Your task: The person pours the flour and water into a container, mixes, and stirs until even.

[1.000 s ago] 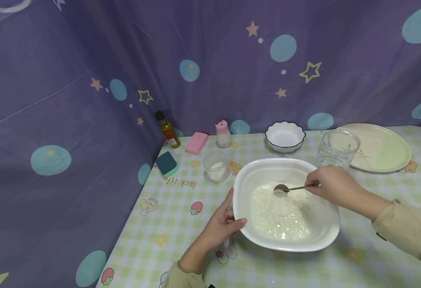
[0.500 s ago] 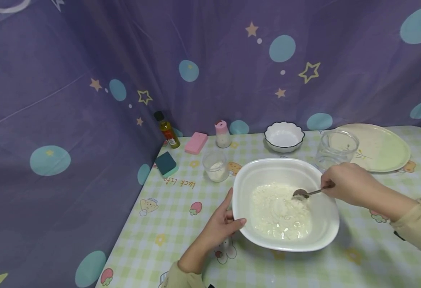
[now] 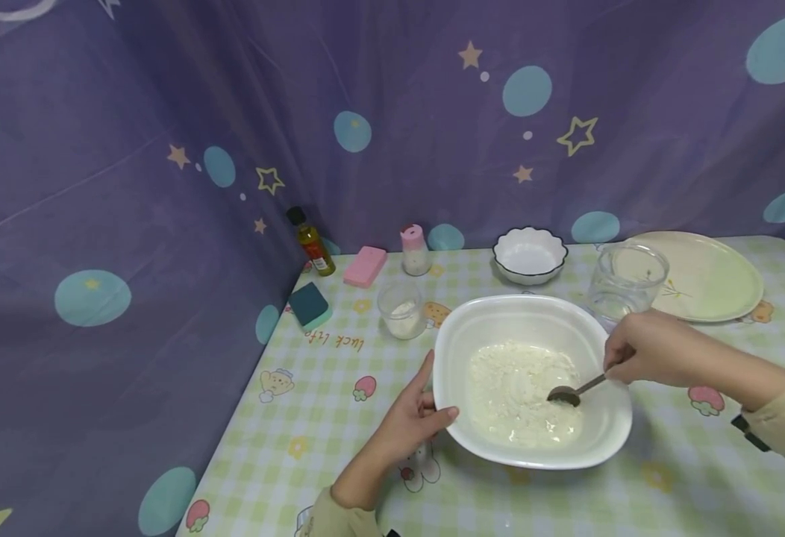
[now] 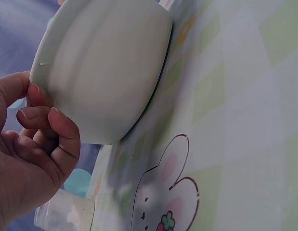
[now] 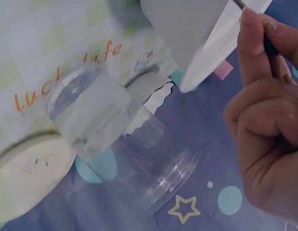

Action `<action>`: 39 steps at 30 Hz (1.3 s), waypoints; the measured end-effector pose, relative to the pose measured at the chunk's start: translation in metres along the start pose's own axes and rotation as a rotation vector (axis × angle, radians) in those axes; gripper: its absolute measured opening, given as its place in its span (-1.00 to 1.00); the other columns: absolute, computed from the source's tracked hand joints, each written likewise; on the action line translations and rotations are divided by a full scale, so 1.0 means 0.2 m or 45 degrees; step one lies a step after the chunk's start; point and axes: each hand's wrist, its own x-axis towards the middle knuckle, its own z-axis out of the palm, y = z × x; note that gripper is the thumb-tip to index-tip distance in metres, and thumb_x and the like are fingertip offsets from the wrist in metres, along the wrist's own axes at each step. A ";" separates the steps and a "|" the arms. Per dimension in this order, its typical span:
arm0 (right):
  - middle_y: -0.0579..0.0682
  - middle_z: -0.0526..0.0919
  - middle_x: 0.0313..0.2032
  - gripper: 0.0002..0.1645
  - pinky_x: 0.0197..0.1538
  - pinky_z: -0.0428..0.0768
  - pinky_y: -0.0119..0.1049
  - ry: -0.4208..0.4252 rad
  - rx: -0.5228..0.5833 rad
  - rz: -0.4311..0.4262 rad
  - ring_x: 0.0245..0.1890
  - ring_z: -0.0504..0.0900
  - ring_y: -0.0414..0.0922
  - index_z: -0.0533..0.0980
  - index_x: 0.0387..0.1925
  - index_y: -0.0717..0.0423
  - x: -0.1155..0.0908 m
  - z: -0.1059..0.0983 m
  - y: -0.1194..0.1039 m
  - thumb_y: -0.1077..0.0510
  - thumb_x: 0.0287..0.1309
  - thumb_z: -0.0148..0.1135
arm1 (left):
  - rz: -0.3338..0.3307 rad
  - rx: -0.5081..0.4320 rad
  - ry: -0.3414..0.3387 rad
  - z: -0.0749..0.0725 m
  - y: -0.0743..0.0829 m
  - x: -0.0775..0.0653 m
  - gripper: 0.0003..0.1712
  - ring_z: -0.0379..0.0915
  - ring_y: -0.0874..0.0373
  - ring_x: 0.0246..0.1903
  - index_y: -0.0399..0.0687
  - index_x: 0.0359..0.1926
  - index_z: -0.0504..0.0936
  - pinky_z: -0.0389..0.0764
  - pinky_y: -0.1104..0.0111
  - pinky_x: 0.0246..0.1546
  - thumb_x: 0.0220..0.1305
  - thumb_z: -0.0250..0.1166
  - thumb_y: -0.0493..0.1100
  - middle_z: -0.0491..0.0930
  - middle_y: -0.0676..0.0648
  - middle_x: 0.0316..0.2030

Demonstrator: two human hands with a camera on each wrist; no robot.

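A large white basin stands on the checked tablecloth, holding a wet, lumpy white mixture that looks like flour and liquid. My left hand grips the basin's left rim, thumb over the edge; in the left wrist view the curled fingers lie against the outer wall. At the right rim my right hand pinches the handle of a metal spoon, whose bowl sits at the right side of the mixture. The right wrist view shows the fingers closed on the handle, the spoon's bowl hidden.
Right behind the basin stands a clear jar of liquid, beside an oval plate. Further back are a scalloped bowl, a pink-topped shaker, a pink sponge, an oil bottle, a dark green sponge and a cup of white powder.
My right hand has moved the spoon rightward, then toward me, through the mixture. The left hand and the basin have stayed in place.
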 end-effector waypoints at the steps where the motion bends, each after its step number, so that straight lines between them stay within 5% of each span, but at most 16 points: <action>1: -0.33 0.57 -0.63 -0.84 -0.49 0.46 -0.41 -0.017 0.041 -0.008 -0.58 0.46 -0.37 0.64 -0.59 -0.13 0.00 0.01 0.00 0.18 -0.01 0.43 | 0.002 0.001 -0.001 0.00 0.00 0.00 0.06 0.32 0.14 -0.64 0.11 0.56 -0.30 0.34 0.44 -0.59 0.34 0.26 -0.24 0.63 -0.45 -0.22; 10: -0.27 0.64 -0.61 -0.90 -0.45 0.52 -0.40 -0.035 0.245 -0.045 -0.55 0.58 -0.34 0.66 -0.52 0.01 0.04 0.10 -0.02 0.23 0.04 0.40 | -0.003 0.018 0.007 0.00 0.00 0.01 0.05 0.32 0.16 -0.64 0.15 0.56 -0.27 0.33 0.41 -0.58 0.34 0.26 -0.25 0.63 -0.43 -0.23; 25: -0.25 0.65 -0.60 -0.98 -0.42 0.49 -0.36 0.228 0.250 0.010 -0.53 0.60 -0.30 0.68 -0.43 0.05 0.16 0.25 -0.11 0.23 0.06 0.38 | -0.035 -0.003 0.036 0.01 0.00 0.00 0.06 0.29 0.19 -0.66 0.18 0.56 -0.24 0.33 0.42 -0.59 0.32 0.28 -0.25 0.67 -0.29 -0.29; 39: -0.25 0.63 -0.57 -0.96 -0.43 0.48 -0.31 0.402 0.104 0.063 -0.52 0.54 -0.29 0.67 -0.43 0.11 0.22 0.24 -0.10 0.21 0.07 0.37 | -0.032 -0.018 0.021 0.01 0.00 0.00 0.06 0.30 0.24 -0.66 0.13 0.56 -0.28 0.31 0.43 -0.59 0.33 0.26 -0.25 0.60 -0.50 -0.20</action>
